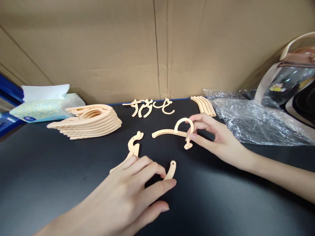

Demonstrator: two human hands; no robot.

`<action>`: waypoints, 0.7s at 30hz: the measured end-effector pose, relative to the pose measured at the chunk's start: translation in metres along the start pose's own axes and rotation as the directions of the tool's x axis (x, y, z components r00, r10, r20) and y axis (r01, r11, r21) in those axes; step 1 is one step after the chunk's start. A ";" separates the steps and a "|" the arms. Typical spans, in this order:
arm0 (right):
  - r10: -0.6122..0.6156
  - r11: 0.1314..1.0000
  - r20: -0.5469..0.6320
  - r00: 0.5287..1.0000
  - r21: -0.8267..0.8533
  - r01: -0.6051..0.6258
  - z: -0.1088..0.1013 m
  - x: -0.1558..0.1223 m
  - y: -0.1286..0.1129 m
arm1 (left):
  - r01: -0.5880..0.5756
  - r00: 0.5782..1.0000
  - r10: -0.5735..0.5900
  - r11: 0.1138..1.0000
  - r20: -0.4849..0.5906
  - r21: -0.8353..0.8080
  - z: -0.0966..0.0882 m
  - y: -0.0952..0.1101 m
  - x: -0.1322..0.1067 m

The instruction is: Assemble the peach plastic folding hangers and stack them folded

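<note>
Nearest to the camera, the left hand (133, 193) lies low over the black table (49, 170) with its fingers bent. The thumb and the first fingers pinch a small curved piece (172, 168) of peach plastic, whose free end, with a little hole, points away from the hand. Just beside it, a longer hanger part (135, 144) lies flat on the table, and its near end goes under the knuckles of the same hand.

A little farther and to the right, the right hand (216, 137) grasps a hook piece (182, 123) with the fingertips. The round hook stands up and a thin arm reaches out to the left, just above the table. The two hands are near each other but apart.

Behind them, on the left, a stack of hangers (91, 121) rests on the table, and a tissue pack (41, 106) is beyond it. At the far edge lie several loose hooks (150, 106) and a small pile of curved arms (204, 105). A crumpled plastic bag (248, 118) and a handbag (290, 78) are on the right, and a cardboard wall (157, 49) closes the back.
</note>
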State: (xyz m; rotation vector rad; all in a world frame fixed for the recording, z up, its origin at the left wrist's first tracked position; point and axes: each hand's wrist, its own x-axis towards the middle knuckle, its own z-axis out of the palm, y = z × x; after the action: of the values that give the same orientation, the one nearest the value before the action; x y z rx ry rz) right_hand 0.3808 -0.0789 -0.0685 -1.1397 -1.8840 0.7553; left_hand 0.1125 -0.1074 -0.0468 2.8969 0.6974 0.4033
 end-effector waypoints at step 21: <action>0.011 1.000 0.014 1.000 -0.029 -0.011 0.000 -0.001 -0.001 | -0.029 0.999 0.036 0.985 -0.040 0.171 0.007 0.011 0.005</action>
State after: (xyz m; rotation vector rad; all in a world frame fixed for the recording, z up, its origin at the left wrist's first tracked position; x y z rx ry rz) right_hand 0.3804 -0.0802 -0.0685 -1.1665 -1.9071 0.7458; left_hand 0.1233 -0.1149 -0.0504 3.0719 0.7253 0.4316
